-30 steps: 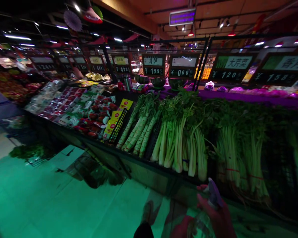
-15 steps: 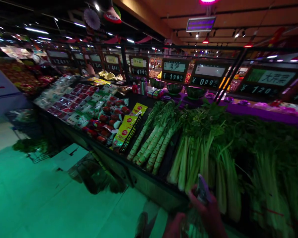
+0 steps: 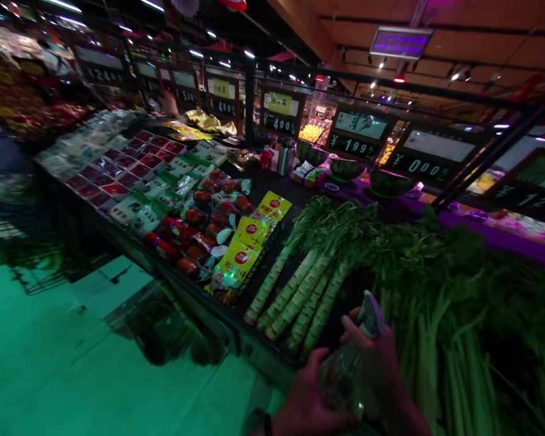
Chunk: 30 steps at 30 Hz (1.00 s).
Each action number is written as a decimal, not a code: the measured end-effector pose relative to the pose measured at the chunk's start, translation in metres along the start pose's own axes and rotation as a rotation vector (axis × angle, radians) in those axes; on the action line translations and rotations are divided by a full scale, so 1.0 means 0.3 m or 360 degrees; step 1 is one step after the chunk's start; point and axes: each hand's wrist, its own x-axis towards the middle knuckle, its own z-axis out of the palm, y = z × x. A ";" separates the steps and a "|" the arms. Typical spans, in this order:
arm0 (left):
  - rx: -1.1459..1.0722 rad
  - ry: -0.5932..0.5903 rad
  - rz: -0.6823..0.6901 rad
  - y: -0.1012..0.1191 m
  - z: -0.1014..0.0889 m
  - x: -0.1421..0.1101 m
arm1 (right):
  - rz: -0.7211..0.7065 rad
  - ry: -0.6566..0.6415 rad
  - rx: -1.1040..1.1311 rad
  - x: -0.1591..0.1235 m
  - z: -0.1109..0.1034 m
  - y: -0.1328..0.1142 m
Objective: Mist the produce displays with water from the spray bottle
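A clear spray bottle [image 3: 345,375] with a pale trigger head [image 3: 371,315] is held low in front of me at the edge of a produce stand. My left hand [image 3: 306,399] cups the bottle's body from the left. My right hand [image 3: 384,369] wraps the neck, fingers closed around the trigger. The nozzle points toward the celtuce stalks [image 3: 300,284] lying just beyond. Bunches of celery [image 3: 440,321] fill the stand to the right of my hands.
Yellow packets [image 3: 249,242] and packed red tomatoes [image 3: 200,224] lie left of the stalks. Price signs [image 3: 358,136] hang along the back rail. Halved watermelons [image 3: 345,169] sit on a purple shelf. The floor [image 3: 72,375] stretches left, with a low crate of greens [image 3: 22,254].
The view has swung left and down along the stand. Both hands with the bottle have risen higher into the picture and now sit nearer the celtuce stalks.
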 end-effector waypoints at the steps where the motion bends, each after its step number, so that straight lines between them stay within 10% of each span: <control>1: -0.0016 0.0017 0.0041 0.024 -0.023 0.024 | -0.0037 0.0019 0.0018 0.025 0.017 -0.036; 16: -0.0082 0.0226 0.0274 0.280 -0.254 0.302 | -0.0233 0.0137 0.0043 0.348 0.225 -0.373; 30: -0.0420 0.0061 -0.0164 -0.055 -0.336 0.101 | -0.0076 -0.0271 -0.0198 0.195 0.415 0.026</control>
